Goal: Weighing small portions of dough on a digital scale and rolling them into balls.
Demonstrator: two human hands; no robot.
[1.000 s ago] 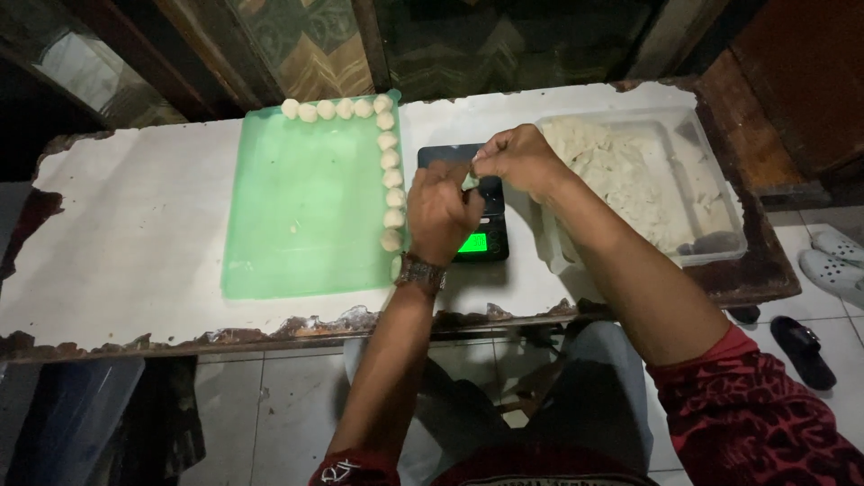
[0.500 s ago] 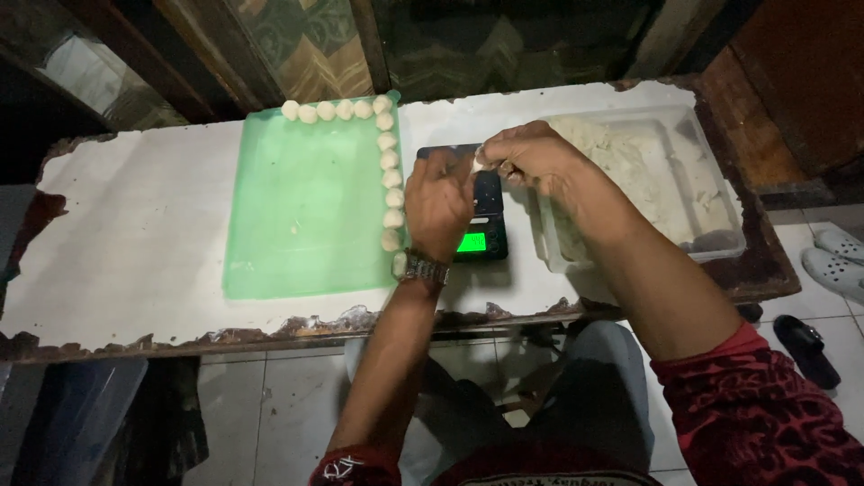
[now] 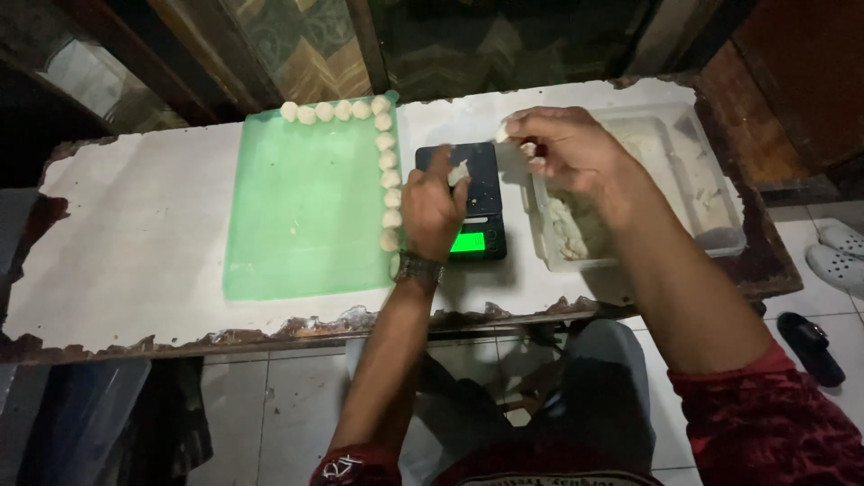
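My left hand (image 3: 432,205) hovers over a small black digital scale (image 3: 470,209) with a lit green display, pinching a small piece of white dough (image 3: 458,171) above its platform. My right hand (image 3: 565,148) is just right of the scale, over the near left corner of a clear plastic tub (image 3: 720,236) that holds white dough, and its fingertips hold a small bit of dough (image 3: 527,148). A green mat (image 3: 301,216) lies left of the scale, with several small dough balls (image 3: 389,180) lined along its far and right edges.
The white tabletop (image 3: 135,234) has a chipped, worn front edge. Dark wooden frames stand behind the table. Sandals (image 3: 832,256) lie on the tiled floor at the right. My knees are under the table.
My two hands were together over the scale; my right hand has drawn away to the right toward the tub with a bit of dough, while my left stays over the scale.
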